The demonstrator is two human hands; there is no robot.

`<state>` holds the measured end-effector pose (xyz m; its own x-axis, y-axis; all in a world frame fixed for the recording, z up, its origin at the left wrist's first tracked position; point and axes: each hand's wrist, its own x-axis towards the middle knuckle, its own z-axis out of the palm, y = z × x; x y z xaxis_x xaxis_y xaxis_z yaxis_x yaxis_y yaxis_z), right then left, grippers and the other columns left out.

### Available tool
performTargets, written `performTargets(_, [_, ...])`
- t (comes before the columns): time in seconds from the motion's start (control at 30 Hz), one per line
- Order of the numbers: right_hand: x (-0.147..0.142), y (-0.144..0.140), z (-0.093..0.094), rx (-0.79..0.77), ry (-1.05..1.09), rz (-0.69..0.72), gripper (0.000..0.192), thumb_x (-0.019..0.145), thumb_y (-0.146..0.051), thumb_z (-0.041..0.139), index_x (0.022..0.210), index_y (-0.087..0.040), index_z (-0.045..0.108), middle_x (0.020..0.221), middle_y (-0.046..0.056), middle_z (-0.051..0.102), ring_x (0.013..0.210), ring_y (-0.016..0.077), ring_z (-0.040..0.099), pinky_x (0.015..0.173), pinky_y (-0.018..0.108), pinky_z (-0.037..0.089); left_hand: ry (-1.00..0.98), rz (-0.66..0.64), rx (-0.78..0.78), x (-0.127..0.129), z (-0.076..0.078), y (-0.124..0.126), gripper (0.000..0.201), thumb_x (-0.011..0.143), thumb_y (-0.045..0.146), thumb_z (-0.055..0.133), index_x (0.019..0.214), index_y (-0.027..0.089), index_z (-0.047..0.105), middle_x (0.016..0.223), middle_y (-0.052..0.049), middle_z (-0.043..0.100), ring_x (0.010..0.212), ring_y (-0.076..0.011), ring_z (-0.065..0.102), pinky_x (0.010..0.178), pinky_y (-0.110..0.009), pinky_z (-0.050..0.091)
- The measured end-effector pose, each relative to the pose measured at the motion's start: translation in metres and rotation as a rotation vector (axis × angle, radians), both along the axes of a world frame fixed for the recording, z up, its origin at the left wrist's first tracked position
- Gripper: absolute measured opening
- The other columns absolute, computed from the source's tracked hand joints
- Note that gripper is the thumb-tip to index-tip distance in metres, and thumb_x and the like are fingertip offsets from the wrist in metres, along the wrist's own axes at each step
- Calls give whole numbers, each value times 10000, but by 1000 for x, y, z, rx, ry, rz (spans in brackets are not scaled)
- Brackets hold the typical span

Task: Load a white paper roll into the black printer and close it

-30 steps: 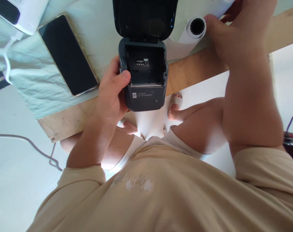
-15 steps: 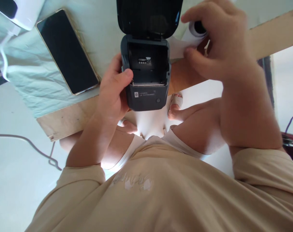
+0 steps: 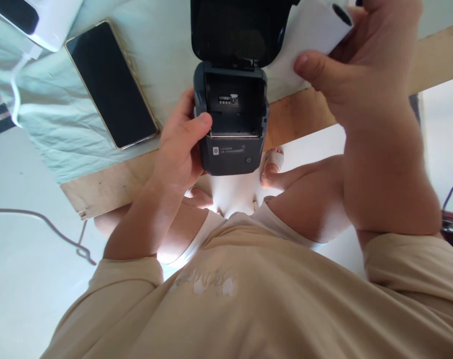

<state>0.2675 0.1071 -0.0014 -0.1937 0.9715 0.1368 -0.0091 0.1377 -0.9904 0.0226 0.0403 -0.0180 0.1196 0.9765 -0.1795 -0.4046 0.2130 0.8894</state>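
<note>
My left hand (image 3: 185,134) grips the left side of a dark grey portable label printer (image 3: 229,157), its thumb on the rim of the paper bay. The printer's black lid (image 3: 239,30) is swung up and away from me, and the bay shows only a small printed sticker inside. To the right, my right hand (image 3: 361,60) holds a white paper roll (image 3: 312,30) with a dark core, thumb along its near side. Some of the paper hangs loose beside the lid. The fingers behind the roll are partly hidden.
A phone (image 3: 112,85) with a dark screen lies on the pale green cloth (image 3: 166,40) to the left. Beyond it is a white device (image 3: 43,25) with a plugged-in white cable (image 3: 15,89). The table's bare wooden edge (image 3: 110,184) runs under my forearms.
My right hand has turned the paper roll and lifted it, so its white side now shows. The printer has shifted slightly right and toward me in view, still in my left hand.
</note>
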Motion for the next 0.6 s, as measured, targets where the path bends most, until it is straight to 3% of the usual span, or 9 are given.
performTargets(0.07, [-6, -3, 4, 93, 125, -29, 551, 558, -253, 991, 967, -203, 624, 815, -52, 582, 575, 38, 474, 480, 268, 298, -11, -5, -3, 0, 0, -1, 357, 786, 488, 830, 1047, 248, 791, 975, -45, 765, 821, -251, 690, 652, -390, 581])
performTargets(0.1, [-8, -5, 6, 53, 184, -33, 518, 562, -276, 999, 921, -189, 637, 779, -46, 583, 552, 40, 469, 445, 271, 276, -17, -9, -2, 0, 1, -1, 339, 796, 471, 824, 1049, 249, 788, 972, -43, 766, 821, -249, 692, 658, -388, 578])
performTargets(0.23, [-4, -12, 18, -336, 320, -4, 591, 531, -370, 1038, 904, -198, 614, 696, -89, 539, 530, 9, 394, 419, 185, 326, -15, -24, 8, -1, 2, -1, 305, 818, 458, 801, 1055, 268, 785, 980, -35, 772, 828, -254, 701, 672, -400, 564])
performTargets(0.33, [-1, -15, 23, -400, 381, 0, 652, 507, -368, 1048, 939, -238, 578, 733, -129, 577, 543, -16, 402, 489, 112, 413, 9, -23, -1, 0, 4, -2, 313, 812, 463, 799, 1057, 268, 783, 988, -38, 772, 849, -262, 704, 690, -416, 567])
performTargets(0.43, [0, -17, 23, -409, 378, 134, 568, 589, -365, 1014, 962, -273, 595, 772, -139, 632, 585, 7, 513, 519, 143, 473, 45, -13, -3, 1, 5, -2, 302, 815, 476, 791, 1040, 276, 777, 961, -40, 760, 879, -276, 714, 719, -441, 582])
performTargets(0.6, [2, -27, 32, -444, 221, 354, 445, 672, -413, 951, 986, -224, 699, 755, -66, 673, 741, 141, 702, 620, 309, 616, 47, -40, -11, 1, 7, -2, 276, 813, 483, 772, 1018, 299, 754, 989, -59, 763, 1096, -370, 732, 786, -519, 627])
